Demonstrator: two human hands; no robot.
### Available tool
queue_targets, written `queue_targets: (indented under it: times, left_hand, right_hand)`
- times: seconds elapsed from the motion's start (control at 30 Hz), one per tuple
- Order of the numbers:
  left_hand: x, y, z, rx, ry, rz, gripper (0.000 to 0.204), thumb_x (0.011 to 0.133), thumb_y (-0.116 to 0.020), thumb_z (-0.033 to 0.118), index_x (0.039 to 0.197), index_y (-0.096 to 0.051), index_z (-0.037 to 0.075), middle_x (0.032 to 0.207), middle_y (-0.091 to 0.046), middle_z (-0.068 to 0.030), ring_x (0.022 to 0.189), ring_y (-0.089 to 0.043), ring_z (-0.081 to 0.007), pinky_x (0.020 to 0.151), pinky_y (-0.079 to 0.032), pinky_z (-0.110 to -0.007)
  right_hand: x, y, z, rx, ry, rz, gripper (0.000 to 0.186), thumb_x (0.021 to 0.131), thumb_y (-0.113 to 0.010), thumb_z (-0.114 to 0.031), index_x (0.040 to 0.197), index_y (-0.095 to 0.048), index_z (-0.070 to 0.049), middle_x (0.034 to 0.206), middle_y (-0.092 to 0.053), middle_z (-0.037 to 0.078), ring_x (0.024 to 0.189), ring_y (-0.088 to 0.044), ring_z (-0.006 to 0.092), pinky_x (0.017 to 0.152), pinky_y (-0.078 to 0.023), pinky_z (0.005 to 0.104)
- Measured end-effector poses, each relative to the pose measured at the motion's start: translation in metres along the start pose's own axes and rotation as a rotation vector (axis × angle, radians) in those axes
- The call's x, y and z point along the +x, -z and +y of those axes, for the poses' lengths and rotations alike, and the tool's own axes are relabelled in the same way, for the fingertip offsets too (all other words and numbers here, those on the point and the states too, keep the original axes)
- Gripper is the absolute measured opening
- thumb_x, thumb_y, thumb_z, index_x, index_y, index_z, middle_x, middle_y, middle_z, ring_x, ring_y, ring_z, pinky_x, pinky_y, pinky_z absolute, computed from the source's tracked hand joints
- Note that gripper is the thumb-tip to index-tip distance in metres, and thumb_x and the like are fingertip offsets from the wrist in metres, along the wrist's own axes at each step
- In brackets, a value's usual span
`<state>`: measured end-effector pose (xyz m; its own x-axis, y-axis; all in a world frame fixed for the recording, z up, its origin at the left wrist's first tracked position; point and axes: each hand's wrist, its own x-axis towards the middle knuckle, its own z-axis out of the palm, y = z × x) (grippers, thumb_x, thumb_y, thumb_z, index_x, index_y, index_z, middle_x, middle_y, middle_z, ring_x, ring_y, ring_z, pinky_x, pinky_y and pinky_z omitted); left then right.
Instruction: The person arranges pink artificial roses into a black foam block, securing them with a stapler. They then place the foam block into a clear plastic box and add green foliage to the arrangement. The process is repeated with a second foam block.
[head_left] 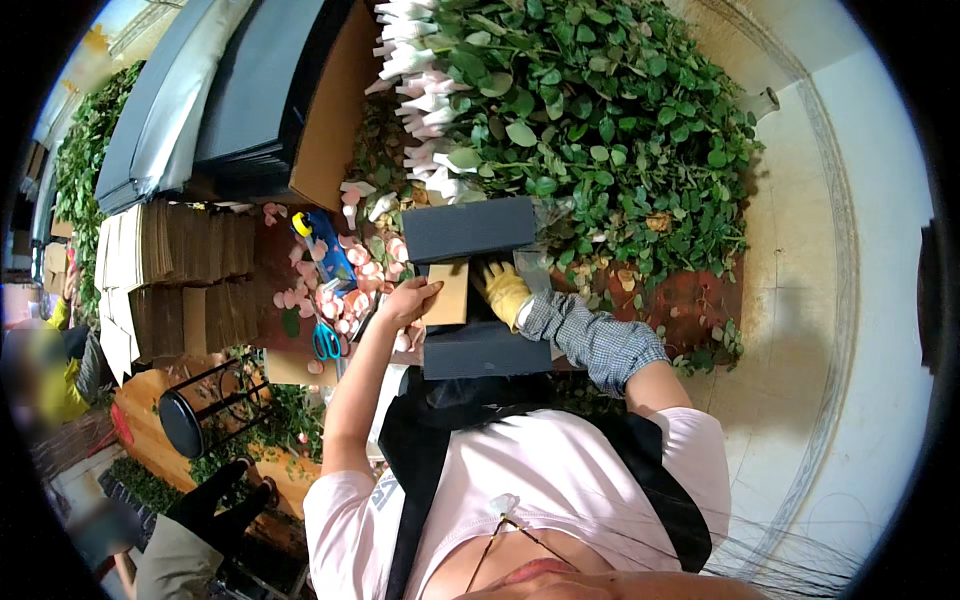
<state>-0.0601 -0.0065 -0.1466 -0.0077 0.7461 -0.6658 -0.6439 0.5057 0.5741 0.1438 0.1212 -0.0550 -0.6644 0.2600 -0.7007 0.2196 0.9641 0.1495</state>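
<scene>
The left hand [408, 302], bare, grips the left edge of a tan card [447, 293] between thumb and fingers; the card lies over the left part of a black box [487, 352], between its far and near sides. The right hand [503, 293], in a yellow glove, is just right of the card, its fingers spread and pointing far and left over the dark middle of the box; it grasps nothing visible, and whether it presses on the box I cannot tell. A checked sleeve [600, 340] covers the right forearm. On the far side is a big heap of leafy stems [600, 120], with pale wrapped heads [430, 120] along its left edge. Left of the box, pink petals [359, 298] lie scattered around a blue tape dispenser [335, 262], and blue-handled scissors [327, 342] lie nearer, just left of the left forearm. Farther left stand stacks of brown cardboard [205, 240], with large black sheets [255, 100] beyond them on the far side. Near left are a round black stool [181, 424] and another person's dark-clad legs [220, 505]. Reddish tabletop [690, 308] shows to the right, strewn with leaves.
</scene>
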Motion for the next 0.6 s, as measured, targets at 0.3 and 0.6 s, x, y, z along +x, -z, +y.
queue_targets:
  times: [0.3, 0.6]
  left_hand:
    - [0.022, 0.008, -0.039, 0.750, -0.347, 0.380, 0.035, 0.091, -0.077, 0.028, 0.087, -0.062, -0.004, 0.074, -0.065, -0.0094, 0.072, -0.057, -0.0123, 0.064, -0.048, -0.032]
    - [0.015, -0.029, 0.020, 0.991, -0.033, -0.093, 0.045, 0.094, -0.065, 0.039, 0.104, -0.069, -0.004, 0.099, -0.071, -0.0235, 0.090, -0.070, -0.0333, 0.076, -0.057, -0.045]
  right_hand:
    - [-0.010, -0.024, 0.031, 0.844, 0.364, 0.693, 0.066, 0.085, -0.073, -0.030, 0.143, -0.050, -0.007, 0.141, -0.056, 0.016, 0.128, -0.054, 0.0360, 0.107, -0.045, 0.0466]
    - [0.010, -0.026, 0.007, 0.486, 0.095, 0.434, 0.047, 0.092, -0.056, -0.022, 0.139, -0.056, -0.014, 0.135, -0.061, 0.009, 0.124, -0.056, 0.0280, 0.100, -0.046, 0.0467]
